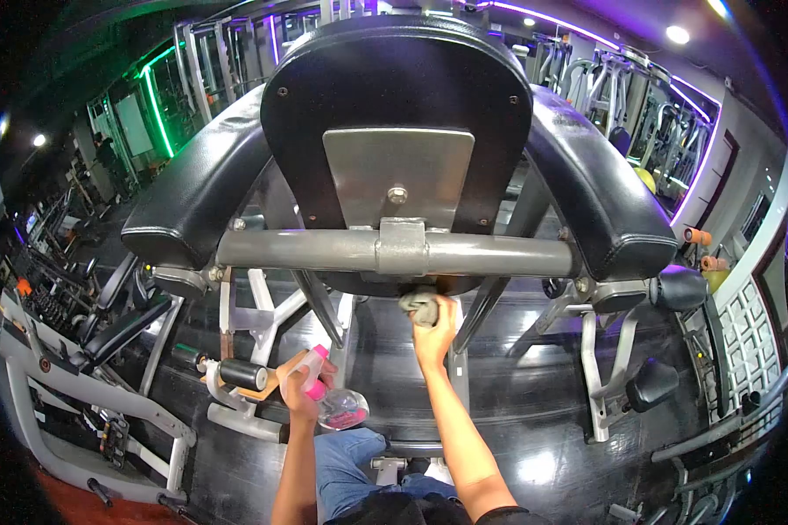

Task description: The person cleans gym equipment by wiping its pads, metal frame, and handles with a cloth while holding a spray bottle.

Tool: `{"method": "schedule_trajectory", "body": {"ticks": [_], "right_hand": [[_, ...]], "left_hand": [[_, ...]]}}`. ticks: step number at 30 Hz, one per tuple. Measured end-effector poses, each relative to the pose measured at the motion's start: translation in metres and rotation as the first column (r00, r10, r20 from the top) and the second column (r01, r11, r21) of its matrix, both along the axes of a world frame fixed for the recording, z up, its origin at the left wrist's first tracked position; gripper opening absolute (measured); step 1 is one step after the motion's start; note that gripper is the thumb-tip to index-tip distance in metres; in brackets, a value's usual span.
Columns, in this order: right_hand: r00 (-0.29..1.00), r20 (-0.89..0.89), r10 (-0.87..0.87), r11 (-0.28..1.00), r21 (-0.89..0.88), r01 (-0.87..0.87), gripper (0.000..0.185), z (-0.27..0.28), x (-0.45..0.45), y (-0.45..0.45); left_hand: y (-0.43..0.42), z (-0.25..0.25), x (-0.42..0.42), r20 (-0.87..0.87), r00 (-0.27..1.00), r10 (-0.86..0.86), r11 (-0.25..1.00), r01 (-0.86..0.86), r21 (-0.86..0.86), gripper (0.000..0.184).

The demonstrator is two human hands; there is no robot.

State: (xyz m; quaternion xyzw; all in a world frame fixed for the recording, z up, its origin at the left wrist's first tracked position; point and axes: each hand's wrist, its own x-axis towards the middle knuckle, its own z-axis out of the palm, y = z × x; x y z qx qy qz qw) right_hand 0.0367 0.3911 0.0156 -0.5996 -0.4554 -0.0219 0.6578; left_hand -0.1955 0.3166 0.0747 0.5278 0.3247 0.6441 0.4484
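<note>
My left hand (301, 383) is wrapped round a clear spray bottle (341, 408) with a pink and white spray head, held low in front of my legs. A bunched grey cloth (420, 308) is gripped in my right hand (435, 334), raised just below the crossbar. The cloth is at the lower edge of the black backrest (397, 79), seen from behind; whether it touches is hard to tell. A metal plate (398, 175) with a bolt is fixed to the backrest's rear. The grey crossbar (315, 250) runs across beneath the plate.
Black padded arm supports flank the backrest, one on the left (206, 166) and one on the right (600, 179). Grey machine legs stand on the dark floor (385, 350). A roller pad (242, 374) is near my left hand. Other gym machines (87, 385) surround me.
</note>
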Motion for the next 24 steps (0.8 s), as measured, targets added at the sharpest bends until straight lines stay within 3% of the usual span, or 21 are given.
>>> {"method": "schedule_trajectory", "body": {"ticks": [3, 6, 7, 10, 13, 14, 17, 20, 23, 24], "right_hand": [[0.982, 0.063, 0.18, 0.966, -0.199, -0.165, 0.043, 0.002, 0.003, -0.01], [0.962, 0.05, 0.269, 0.952, -0.163, -0.258, 0.042, 0.041, -0.005, -0.024], [0.96, 0.056, 0.275, 0.951, -0.16, -0.264, 0.042, 0.056, -0.009, -0.029], [0.974, 0.115, 0.198, 0.975, 0.083, -0.208, 0.04, 0.083, -0.022, -0.031], [0.983, 0.157, 0.094, 0.995, -0.002, -0.095, 0.036, 0.064, -0.027, -0.015], [0.982, 0.153, 0.11, 0.989, -0.112, -0.094, 0.033, 0.049, -0.024, -0.009], [0.979, 0.184, 0.091, 0.99, -0.126, -0.068, 0.029, 0.008, -0.026, 0.0], [0.98, 0.141, 0.139, 0.982, -0.147, -0.118, 0.03, 0.008, -0.032, -0.002], [0.968, 0.146, 0.202, 0.97, -0.167, -0.177, 0.033, 0.045, -0.038, -0.015], [0.961, 0.167, 0.218, 0.975, -0.076, -0.208, 0.034, 0.062, -0.042, -0.019]], "left_hand": [[-0.005, 0.006, 0.008, 0.054, 0.999, 0.003, 1.0, -0.003, 0.01, 0.056], [-0.008, 0.002, 0.006, 0.06, 0.998, -0.033, 0.999, 0.032, 0.013, 0.056], [-0.009, 0.001, 0.006, 0.064, 0.998, -0.027, 1.0, 0.026, 0.017, 0.056], [-0.012, 0.0, 0.001, 0.048, 0.999, -0.008, 1.0, 0.008, 0.0, 0.057], [-0.013, -0.002, -0.008, -0.028, 0.999, 0.022, 1.0, -0.022, 0.001, 0.058], [-0.014, -0.004, -0.013, -0.034, 0.999, 0.024, 1.0, -0.025, -0.008, 0.058], [-0.013, -0.012, -0.025, -0.024, 0.998, 0.051, 0.998, -0.052, -0.024, 0.059], [-0.015, -0.012, -0.032, -0.009, 0.996, 0.085, 0.995, -0.085, -0.043, 0.059], [-0.01, -0.017, -0.04, -0.029, 0.996, 0.086, 0.996, -0.087, -0.025, 0.06], [-0.01, -0.02, -0.041, -0.05, 0.995, 0.086, 0.996, -0.086, -0.011, 0.06]]}}
